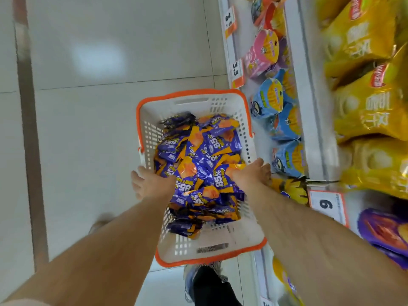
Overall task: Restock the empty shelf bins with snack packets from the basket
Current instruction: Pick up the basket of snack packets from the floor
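Both hands are gripping a white plastic basket [231, 241] with an orange rim, one on each long side. Left hand [148, 184] is curling its fingers over the left wall; right hand [254, 173] is doing the same on the right wall, with its fingertips going out of sight over the edge. The basket is hanging above a pale tiled floor [99, 62], just beside a white shelf unit [309, 96] on the right.

Inside, a heap of purple and orange snack packets [198, 164] is filling most of the basket; there are too many, overlapping, to count, certainly dozens.

On the shelves, one pink cup [265, 49] and roughly four blue cups [284, 133] are lying in a row, with several yellow crisp bags [371, 102] above them. Three price tags are showing clearly, two reading 3.5 [236, 69] and one reading 6 [326, 204].

By the look of it, the person is carrying the stock towards the bins; no empty bin is showing. Next, one hand would need to let go and pick up packets.
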### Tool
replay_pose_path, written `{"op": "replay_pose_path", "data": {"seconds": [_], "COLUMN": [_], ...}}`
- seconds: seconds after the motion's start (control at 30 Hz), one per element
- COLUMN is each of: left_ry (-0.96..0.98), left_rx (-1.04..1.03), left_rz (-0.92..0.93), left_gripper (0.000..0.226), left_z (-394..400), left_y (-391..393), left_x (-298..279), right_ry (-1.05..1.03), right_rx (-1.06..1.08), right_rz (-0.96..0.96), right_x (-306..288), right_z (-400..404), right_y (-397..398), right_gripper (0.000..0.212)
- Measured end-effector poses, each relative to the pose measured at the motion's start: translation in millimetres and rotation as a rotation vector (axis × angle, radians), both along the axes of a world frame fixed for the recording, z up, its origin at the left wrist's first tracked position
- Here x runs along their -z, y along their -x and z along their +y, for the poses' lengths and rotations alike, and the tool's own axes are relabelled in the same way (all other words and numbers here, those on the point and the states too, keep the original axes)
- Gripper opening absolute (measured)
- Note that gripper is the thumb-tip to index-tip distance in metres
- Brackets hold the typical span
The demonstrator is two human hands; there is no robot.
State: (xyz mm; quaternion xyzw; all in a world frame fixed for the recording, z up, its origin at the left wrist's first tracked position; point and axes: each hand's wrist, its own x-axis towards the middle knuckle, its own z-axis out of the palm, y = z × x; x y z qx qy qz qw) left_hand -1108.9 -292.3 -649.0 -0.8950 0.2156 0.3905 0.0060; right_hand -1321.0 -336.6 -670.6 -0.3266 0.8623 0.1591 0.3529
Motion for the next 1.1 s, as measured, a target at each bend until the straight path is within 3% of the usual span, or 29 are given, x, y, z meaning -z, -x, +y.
{"op": "replay_pose_path", "data": {"seconds": [0.13,0.33,0.53,0.63,0.8,0.97,1.1], "left_ry": [0.003,-0.044,-0.079,-0.035,-0.016,0.042,0.121], "left_rx": [-0.138,-0.233,-0.411,-0.464,-0.478,-0.484,-0.565], "left_rz": [0.017,-0.003,0.171,0.233,0.278,0.260,0.238], "left_gripper": [0.097,0.073,0.072,0.059,0.072,0.053,0.048], "left_z": [-1,-11,-2,11,30,53,77], "left_y": [-3,-14,-61,-85,-149,-234,-309], "left_x": [34,43,36,-2,-74,-169,-241], "right_ry": [-0.007,0.065,0.126,0.125,0.090,0.079,0.084], "right_rx": [0.183,0.202,0.203,0.167,0.019,-0.085,-0.183], "right_rz": [-0.075,0.003,0.029,0.008,-0.090,-0.133,-0.192], "right_x": [17,24,-1,-31,-104,-200,-278], "right_z": [-4,1,7,8,2,2,6], "right_y": [1,-3,-23,-45,-98,-188,-276], "right_gripper": [0.102,0.090,0.068,0.064,0.030,0.045,0.040]}}
